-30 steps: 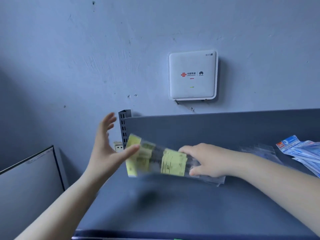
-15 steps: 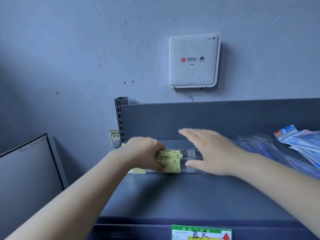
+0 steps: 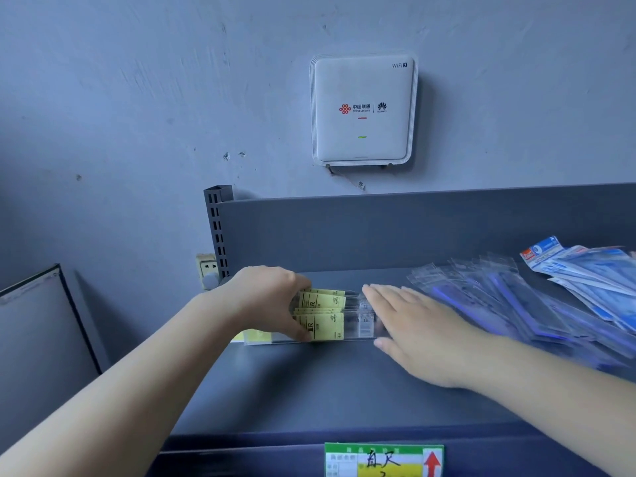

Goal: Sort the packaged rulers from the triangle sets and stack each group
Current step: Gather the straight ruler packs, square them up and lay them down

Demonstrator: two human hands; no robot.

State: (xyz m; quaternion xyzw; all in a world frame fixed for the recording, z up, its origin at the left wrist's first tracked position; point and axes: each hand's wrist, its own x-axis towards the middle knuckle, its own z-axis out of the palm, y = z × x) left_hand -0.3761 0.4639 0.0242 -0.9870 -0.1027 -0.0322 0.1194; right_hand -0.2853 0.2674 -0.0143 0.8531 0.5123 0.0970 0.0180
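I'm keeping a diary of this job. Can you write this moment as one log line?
left hand: gripping yellow-labelled clear ruler packs | right hand: flat, open beside them | place: grey metal shelf

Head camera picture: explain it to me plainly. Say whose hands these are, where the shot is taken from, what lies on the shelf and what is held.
No machine here: a person wears a camera on the head, looking down at their own bare hands. The left hand grips a stack of yellow-labelled packaged rulers lying on the grey shelf. The right hand lies flat and open at the stack's other end. To the right lie clear blue-edged packets and blue-and-white packets. A white WiFi box hangs on the wall.
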